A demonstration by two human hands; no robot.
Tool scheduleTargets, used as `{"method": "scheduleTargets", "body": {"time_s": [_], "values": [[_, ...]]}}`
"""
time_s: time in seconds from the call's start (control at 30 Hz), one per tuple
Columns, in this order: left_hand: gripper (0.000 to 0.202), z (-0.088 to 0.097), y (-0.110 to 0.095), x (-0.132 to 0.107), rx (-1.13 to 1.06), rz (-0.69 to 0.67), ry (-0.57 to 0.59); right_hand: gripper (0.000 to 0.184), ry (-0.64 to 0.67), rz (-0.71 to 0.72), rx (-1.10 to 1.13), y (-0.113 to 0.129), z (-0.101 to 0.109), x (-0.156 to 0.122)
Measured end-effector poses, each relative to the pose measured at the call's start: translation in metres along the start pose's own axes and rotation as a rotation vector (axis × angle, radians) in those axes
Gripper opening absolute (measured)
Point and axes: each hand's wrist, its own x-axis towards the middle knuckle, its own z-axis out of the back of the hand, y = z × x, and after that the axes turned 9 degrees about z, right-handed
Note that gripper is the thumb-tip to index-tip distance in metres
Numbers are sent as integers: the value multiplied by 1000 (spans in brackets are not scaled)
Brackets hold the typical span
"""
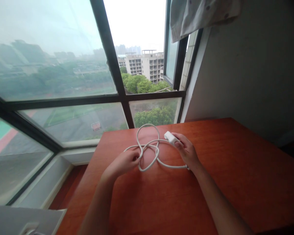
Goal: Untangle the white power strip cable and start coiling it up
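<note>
A white charger block (171, 137) with prongs at its far end is gripped in my right hand (186, 150), just above the table. Its long white cable (149, 169) lies in loose, crossing loops between my two hands. My left hand (125, 162) is closed, thumb and fingers pinching a part of the cable at the left of the loops. One length of cable runs right, with its end beside my right wrist. Another stretch passes behind my left hand, where its course is partly hidden.
The reddish-brown wooden table (166, 202) spreads under both hands. Dark-framed windows (122, 94) stand beyond its far and left edges, with one pane swung outward. A pale curtain (201, 16) hangs at the top, and a wall (245, 71) rises behind the right side.
</note>
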Motion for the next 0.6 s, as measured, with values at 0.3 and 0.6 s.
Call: {"method": "scheduleTargets", "body": {"time_s": [0.3,0.6], "values": [[25,24,9,2,-1162,80,-290,45,-21,0,4,0,1,0],[32,23,30,12,-2033,86,-148,41,-47,-16,47,-2,-1,-2]]}}
